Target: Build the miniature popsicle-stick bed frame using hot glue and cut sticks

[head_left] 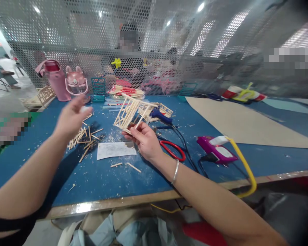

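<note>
- Currently, from my remote view, the stick frame [130, 114] is up at the centre of the picture, tilted above the counter [97, 186].
- Of my two hands, the right hand [148, 141] pinches its lower edge between thumb and fingers; the left hand [71, 116] is raised at left of centre, blurred, fingers loosely spread, nothing visible in them.
- Several bars and slanted braces are already joined; I judge it partly built, since its sides look open.
- Loose sticks [80, 136] lie unattached at left of centre, near the paper [116, 151].
- The glue gun [162, 117] is just right of the frame.
</note>
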The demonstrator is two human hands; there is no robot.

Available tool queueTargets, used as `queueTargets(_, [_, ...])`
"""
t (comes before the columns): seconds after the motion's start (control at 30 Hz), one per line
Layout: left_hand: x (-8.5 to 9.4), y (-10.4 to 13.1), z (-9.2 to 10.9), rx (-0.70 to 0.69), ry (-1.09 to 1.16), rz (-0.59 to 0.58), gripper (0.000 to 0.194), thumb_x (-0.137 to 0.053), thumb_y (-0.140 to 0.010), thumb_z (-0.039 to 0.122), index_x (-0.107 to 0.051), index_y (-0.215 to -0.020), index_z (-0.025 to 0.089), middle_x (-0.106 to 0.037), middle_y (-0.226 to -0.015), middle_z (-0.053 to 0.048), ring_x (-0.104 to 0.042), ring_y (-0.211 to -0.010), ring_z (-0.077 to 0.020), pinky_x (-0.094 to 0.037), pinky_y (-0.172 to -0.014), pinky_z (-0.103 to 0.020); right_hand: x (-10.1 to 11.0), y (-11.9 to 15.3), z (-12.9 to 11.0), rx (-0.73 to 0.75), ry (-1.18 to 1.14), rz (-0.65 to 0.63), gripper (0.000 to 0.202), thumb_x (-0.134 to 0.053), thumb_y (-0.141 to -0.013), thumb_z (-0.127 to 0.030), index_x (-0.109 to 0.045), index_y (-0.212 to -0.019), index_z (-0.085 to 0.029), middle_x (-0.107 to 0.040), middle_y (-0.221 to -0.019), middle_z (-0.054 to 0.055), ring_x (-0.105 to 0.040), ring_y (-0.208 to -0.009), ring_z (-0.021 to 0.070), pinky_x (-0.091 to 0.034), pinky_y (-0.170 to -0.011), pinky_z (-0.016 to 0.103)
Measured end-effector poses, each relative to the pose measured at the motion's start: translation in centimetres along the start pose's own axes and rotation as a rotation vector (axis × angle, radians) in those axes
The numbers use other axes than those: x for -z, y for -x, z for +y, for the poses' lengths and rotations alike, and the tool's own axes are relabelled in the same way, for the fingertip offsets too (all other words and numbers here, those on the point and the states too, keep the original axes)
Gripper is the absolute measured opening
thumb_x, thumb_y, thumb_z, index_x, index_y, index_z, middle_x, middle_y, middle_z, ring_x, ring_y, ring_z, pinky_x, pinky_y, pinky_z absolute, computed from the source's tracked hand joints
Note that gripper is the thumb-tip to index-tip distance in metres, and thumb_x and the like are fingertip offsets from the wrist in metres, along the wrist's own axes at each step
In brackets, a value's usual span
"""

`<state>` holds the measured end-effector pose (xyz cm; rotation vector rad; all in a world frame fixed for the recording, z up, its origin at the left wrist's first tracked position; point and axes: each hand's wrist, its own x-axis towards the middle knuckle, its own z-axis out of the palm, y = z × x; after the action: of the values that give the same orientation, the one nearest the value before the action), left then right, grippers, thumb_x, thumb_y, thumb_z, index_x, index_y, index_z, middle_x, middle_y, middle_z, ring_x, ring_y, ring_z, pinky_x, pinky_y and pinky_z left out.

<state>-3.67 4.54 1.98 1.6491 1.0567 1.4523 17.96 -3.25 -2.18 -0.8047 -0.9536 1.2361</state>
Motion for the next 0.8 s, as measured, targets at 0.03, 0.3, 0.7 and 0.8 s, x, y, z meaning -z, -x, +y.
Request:
queueTargets(0.03, [-1.9,1.0,0.3,0.066,-0.004,-0.166,0.045,-0.067,-0.069,0.035,-0.062,-0.110,0.018,-0.067,-0.108,-0.009,-0.058,-0.105,-0.0242,-0.046,-0.090,-0.040,0.0,0.0,0.0,0.002,-0.001,-0.010,0.036,-0.078,-0.060,-0.038,-0.049,-0.073,-0.021,-0.065,-0.079,-0.004,-0.067,-0.074,0.0123,-0.055,-0.070,0.025])
queueTargets(0.3, [-6.4,3.7,1.3,0.128,0.149,-0.306,0.026,-0.067,-0.068,0.035,-0.065,-0.087,0.016,-0.071,-0.085,-0.006,-0.062,-0.069,-0.0150,-0.050,-0.066,-0.029,-0.7,0.5,-0.7,0.050,0.096,-0.079,0.035,-0.072,-0.068,-0.039,-0.049,-0.089,-0.024,-0.057,-0.100,-0.001,-0.059,-0.084,0.0122,-0.054,-0.062,0.025])
queueTargets(0.7, [-2.0,1.0,0.0,-0.129,-0.638,-0.344,0.014,-0.060,-0.072,0.031,-0.067,-0.079,0.022,-0.069,-0.070,-0.005,-0.060,-0.059,-0.0192,-0.043,-0.055,-0.029,0.4,1.1,-4.4,-0.318,-0.148,-0.538,0.052,-0.041,-0.080,-0.061,-0.016,-0.056,-0.022,-0.019,-0.048,-0.007,-0.023,-0.039,0.0078,-0.020,-0.035,0.019])
queueTargets(0.8, [-2.7,1.3,-0.7,-0.185,-0.698,-0.363,0.019,-0.059,-0.072,0.028,-0.067,-0.087,0.021,-0.069,-0.077,-0.007,-0.062,-0.065,-0.0211,-0.045,-0.060,-0.031,0.1,1.1,-4.2,-0.288,-0.197,-0.559,0.049,-0.057,-0.074,-0.048,-0.020,-0.055,-0.022,-0.021,-0.049,-0.008,-0.021,-0.040,0.0063,-0.018,-0.035,0.018])
